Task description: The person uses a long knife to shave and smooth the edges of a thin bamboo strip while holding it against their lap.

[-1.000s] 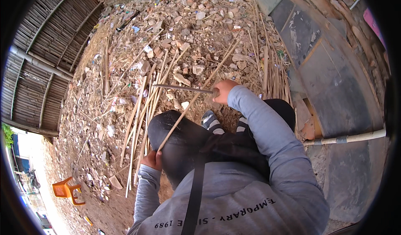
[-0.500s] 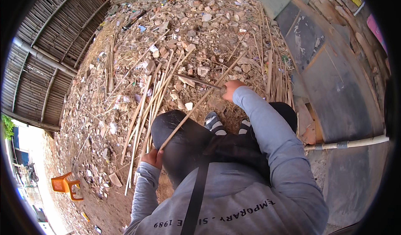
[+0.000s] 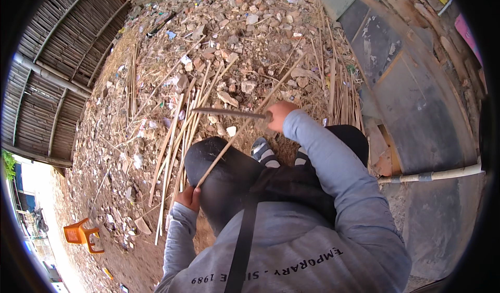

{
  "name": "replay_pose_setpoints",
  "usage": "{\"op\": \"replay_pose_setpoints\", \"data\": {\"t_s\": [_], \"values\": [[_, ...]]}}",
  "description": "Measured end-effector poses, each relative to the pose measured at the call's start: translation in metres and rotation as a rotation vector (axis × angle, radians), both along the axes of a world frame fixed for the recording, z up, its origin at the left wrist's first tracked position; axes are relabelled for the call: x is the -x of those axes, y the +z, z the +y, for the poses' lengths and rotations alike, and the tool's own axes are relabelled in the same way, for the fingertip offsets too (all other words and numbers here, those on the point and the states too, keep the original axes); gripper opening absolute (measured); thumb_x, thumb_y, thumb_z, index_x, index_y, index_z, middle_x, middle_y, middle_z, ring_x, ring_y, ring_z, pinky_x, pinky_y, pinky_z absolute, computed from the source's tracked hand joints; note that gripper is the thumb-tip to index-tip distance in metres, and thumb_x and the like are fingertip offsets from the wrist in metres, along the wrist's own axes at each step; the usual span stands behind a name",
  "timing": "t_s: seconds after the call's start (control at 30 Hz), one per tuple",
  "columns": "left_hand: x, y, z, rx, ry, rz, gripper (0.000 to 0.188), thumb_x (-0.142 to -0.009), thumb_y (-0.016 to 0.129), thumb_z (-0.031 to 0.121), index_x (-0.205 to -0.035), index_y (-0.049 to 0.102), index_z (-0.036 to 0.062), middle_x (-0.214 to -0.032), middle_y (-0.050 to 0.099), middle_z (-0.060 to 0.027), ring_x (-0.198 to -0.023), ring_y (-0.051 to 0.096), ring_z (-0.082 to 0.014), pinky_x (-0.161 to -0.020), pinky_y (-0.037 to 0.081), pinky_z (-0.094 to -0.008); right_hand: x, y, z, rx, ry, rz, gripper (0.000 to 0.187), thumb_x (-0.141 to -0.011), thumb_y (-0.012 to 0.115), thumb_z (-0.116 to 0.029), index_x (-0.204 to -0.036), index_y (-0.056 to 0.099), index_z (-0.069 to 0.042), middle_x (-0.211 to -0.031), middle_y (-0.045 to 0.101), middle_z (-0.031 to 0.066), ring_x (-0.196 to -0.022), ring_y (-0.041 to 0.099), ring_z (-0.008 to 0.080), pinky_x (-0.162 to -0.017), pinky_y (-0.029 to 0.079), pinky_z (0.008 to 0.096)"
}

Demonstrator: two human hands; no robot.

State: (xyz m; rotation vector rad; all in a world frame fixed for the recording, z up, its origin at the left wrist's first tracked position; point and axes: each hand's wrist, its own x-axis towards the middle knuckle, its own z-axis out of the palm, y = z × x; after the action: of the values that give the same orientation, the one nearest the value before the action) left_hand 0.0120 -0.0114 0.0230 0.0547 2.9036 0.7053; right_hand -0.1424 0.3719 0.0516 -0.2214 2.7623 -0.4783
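Note:
My left hand (image 3: 189, 197) is closed on the near end of a long thin bamboo strip (image 3: 226, 149), beside my left knee. From there the strip slants up and away to the right, passing over the knee. In my right hand (image 3: 282, 116) is the handle of a long-bladed knife (image 3: 229, 112), its blade pointing left and crossing the strip. Whether the blade touches the strip I cannot tell. A loose bundle of split bamboo strips (image 3: 182, 136) lies on the ground to the left of my knee.
Stones and broken brick (image 3: 248, 86) cover the ground ahead. More strips (image 3: 344, 92) lie at the right, by dark boards (image 3: 424, 110). A woven bamboo wall (image 3: 47, 74) stands at the left, and an orange plastic chair (image 3: 78, 234) is at the lower left.
My right hand has shifted left and slightly nearer with the knife. The blade has swung from slanting to almost level. My left hand stays on the strip.

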Motion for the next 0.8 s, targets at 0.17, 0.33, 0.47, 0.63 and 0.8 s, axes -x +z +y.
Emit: {"op": "replay_pose_setpoints", "data": {"t_s": [0.17,0.33,0.47,0.63,0.8], "values": [[0.001,0.002,-0.003,0.053,-0.021,-0.023,0.043,-0.091,0.047,0.042,-0.076,0.056,0.0030,-0.063,0.056,-0.0250,-0.064,0.057,-0.0455,-0.055,0.042,-0.0504,0.020,-0.017,0.025,0.076,-0.259,-0.064,0.030,-0.070,0.062,-0.026,-0.094,0.067,-0.008,-0.094,0.066,0.0169,-0.089,0.063,0.0333,-0.082,0.050,0.0393],[0.000,0.000,-0.007,-0.041,-0.001,-0.038,0.042,-0.092,0.046,0.040,-0.078,0.057,0.0021,-0.062,0.056,-0.0244,-0.063,0.057,-0.0450,-0.055,0.042,-0.0483,0.007,-0.006,0.005,0.054,-0.098,0.037,0.029,-0.071,0.062,-0.026,-0.093,0.067,-0.008,-0.095,0.066,0.0171,-0.089,0.064,0.0330,-0.081,0.050,0.0396],[0.005,0.013,0.003,-0.081,-0.028,-0.077,0.046,-0.094,0.042,0.039,-0.078,0.057,-0.0013,-0.061,0.053,-0.0234,-0.061,0.056,-0.0416,-0.056,0.041,-0.0458,0.019,-0.018,0.029,0.054,-0.156,-0.080,0.030,-0.071,0.063,-0.027,-0.094,0.066,-0.008,-0.094,0.066,0.0177,-0.090,0.063,0.0342,-0.081,0.050,0.0400],[-0.001,0.000,-0.020,-0.211,0.006,-0.083,0.042,-0.095,0.045,0.035,-0.078,0.058,-0.0009,-0.057,0.053,-0.0195,-0.055,0.055,-0.0341,-0.056,0.042,-0.0407,0.014,-0.007,0.020,0.077,-0.152,0.039,0.033,-0.073,0.062,-0.028,-0.098,0.066,-0.007,-0.095,0.065,0.0185,-0.092,0.063,0.0336,-0.083,0.050,0.0401],[-0.017,0.001,-0.037,-0.308,0.039,-0.221,0.041,-0.097,0.046,0.031,-0.072,0.054,-0.0012,-0.056,0.043,-0.0025,-0.055,0.037,-0.0099,-0.049,0.034,-0.0317,-0.006,0.006,0.013,0.046,0.063,0.023,0.031,-0.073,0.064,-0.031,-0.095,0.066,-0.009,-0.096,0.065,0.0161,-0.092,0.063,0.0328,-0.083,0.050,0.0403]]}}
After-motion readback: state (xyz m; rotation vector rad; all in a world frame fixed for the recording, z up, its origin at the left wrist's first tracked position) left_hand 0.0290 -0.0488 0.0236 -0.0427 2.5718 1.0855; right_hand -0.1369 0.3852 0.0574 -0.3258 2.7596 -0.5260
